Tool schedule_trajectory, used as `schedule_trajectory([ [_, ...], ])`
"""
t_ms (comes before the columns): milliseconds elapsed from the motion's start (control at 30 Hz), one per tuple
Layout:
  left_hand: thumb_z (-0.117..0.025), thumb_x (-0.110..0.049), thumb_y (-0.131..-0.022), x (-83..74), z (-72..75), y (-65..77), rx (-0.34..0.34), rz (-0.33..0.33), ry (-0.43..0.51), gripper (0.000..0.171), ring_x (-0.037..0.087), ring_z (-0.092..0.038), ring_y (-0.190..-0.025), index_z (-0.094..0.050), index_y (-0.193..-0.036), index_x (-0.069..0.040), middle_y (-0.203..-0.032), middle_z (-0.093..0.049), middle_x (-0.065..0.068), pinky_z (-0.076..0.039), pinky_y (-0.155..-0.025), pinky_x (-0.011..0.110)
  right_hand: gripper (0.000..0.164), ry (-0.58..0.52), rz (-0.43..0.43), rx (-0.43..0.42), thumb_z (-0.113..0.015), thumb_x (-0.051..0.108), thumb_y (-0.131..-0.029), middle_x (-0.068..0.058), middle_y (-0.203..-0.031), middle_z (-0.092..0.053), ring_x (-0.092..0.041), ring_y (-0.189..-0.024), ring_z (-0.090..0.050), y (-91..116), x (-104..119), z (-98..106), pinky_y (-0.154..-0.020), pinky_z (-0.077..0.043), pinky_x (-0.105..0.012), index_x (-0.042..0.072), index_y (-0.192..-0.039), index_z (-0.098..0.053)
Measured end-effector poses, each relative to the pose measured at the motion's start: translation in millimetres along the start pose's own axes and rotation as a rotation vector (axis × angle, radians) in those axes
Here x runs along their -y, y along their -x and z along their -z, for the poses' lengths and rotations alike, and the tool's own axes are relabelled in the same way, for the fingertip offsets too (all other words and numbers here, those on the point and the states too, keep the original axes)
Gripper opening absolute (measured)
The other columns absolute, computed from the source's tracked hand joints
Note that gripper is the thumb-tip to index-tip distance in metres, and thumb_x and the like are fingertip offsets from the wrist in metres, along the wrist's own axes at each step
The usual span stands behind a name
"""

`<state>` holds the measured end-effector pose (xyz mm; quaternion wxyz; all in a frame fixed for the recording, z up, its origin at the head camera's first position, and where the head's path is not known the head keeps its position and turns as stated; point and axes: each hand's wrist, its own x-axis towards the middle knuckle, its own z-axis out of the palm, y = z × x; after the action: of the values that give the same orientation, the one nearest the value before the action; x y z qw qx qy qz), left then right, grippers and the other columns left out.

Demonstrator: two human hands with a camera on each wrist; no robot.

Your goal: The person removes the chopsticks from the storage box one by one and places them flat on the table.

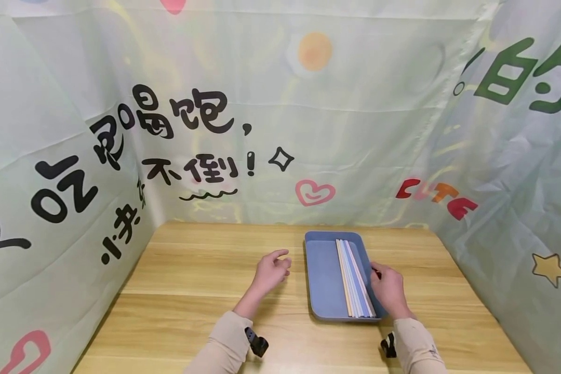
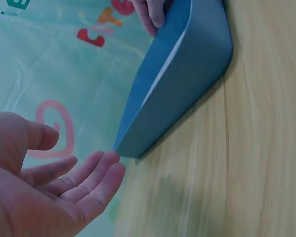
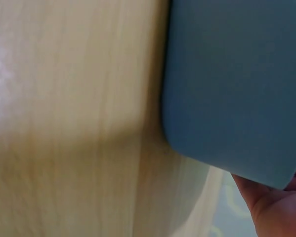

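Note:
A blue-grey rectangular tray (image 1: pixel 321 280) sits on the table, its near end toward me. Inside, along its right side, lies a bundle of several long thin sticks (image 1: pixel 354 280) in pale cream, blue, white and pink. My right hand (image 1: pixel 389 289) grips the tray's right rim, thumb over the edge; in the right wrist view part of that hand (image 3: pixel 281 210) shows behind the tray's end wall. To the left of the tray, my left hand (image 1: pixel 271 271) hovers apart from it, fingers loosely bent, palm turned toward the tray, holding nothing.
The wood-grain table (image 1: pixel 191 275) is enclosed at the back and both sides by printed cloth (image 1: pixel 271 67). Dark wrist cameras are strapped at each sleeve, the left camera (image 1: pixel 257 343) and the right camera (image 1: pixel 389 345).

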<state>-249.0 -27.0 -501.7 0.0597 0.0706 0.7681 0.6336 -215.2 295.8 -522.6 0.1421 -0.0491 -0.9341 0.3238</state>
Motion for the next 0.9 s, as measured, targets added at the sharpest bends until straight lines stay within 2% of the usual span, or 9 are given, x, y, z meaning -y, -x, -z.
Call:
schedule_trajectory([
  [200, -0.06, -0.014, -0.104, -7.8, -17.0, -2.4, -0.008, 0.004, 0.057, 0.041, 0.037, -0.075, -0.089, -0.062, -0.142, 0.001, -0.11, -0.072, 0.03, -0.066, -0.075, 0.041, 0.033, -0.005, -0.002, -0.042, -0.058, -0.002, -0.097, -0.033, -0.111, -0.074, -0.03, -0.081, -0.065, 1.0, -2.0, -1.3, -0.062, -0.048, -0.025, -0.011, -0.126, -0.07],
  [333, -0.059, -0.013, -0.103, -12.6, -28.9, -4.3, 0.011, 0.03, 0.111, 0.042, 0.028, -0.074, -0.082, -0.062, -0.142, 0.001, -0.109, -0.072, 0.029, -0.065, -0.073, 0.037, 0.032, -0.009, -0.001, -0.062, -0.058, -0.001, -0.097, -0.031, -0.109, -0.075, -0.032, -0.085, -0.067, 0.5, -3.4, -1.9, -0.065, -0.051, -0.028, -0.011, -0.124, -0.071],
  [467, -0.06, -0.015, -0.104, -16.6, -41.7, -6.4, 0.047, 0.072, 0.153, 0.042, 0.021, -0.072, -0.078, -0.061, -0.143, 0.001, -0.108, -0.073, 0.027, -0.066, -0.071, 0.036, 0.034, -0.035, -0.039, -0.034, -0.056, 0.003, -0.1, -0.031, -0.112, -0.074, -0.031, -0.087, -0.067, 0.4, -3.8, -1.6, -0.063, -0.05, -0.025, -0.009, -0.129, -0.069],
  [733, -0.061, -0.015, -0.102, -21.7, -68.5, -11.0, 0.076, 0.14, 0.177, 0.045, 0.033, -0.077, -0.087, -0.06, -0.142, 0.004, -0.11, -0.072, 0.026, -0.068, -0.075, 0.039, 0.034, -0.057, -0.078, -0.021, -0.056, 0.006, -0.102, -0.029, -0.113, -0.074, -0.03, -0.088, -0.066, 0.5, -3.9, -1.5, -0.063, -0.049, -0.023, -0.007, -0.131, -0.069],
  [900, -0.06, -0.014, -0.102, -23.0, -85.4, -13.1, 0.079, 0.204, 0.204, 0.043, 0.028, -0.076, -0.085, -0.061, -0.14, 0.005, -0.1, -0.072, 0.014, -0.068, -0.08, 0.042, 0.035, -0.063, -0.091, -0.001, -0.057, 0.006, -0.103, -0.031, -0.12, -0.072, -0.033, -0.095, -0.067, 1.4, -3.2, -0.7, -0.066, -0.051, -0.023, -0.006, -0.134, -0.068],
])
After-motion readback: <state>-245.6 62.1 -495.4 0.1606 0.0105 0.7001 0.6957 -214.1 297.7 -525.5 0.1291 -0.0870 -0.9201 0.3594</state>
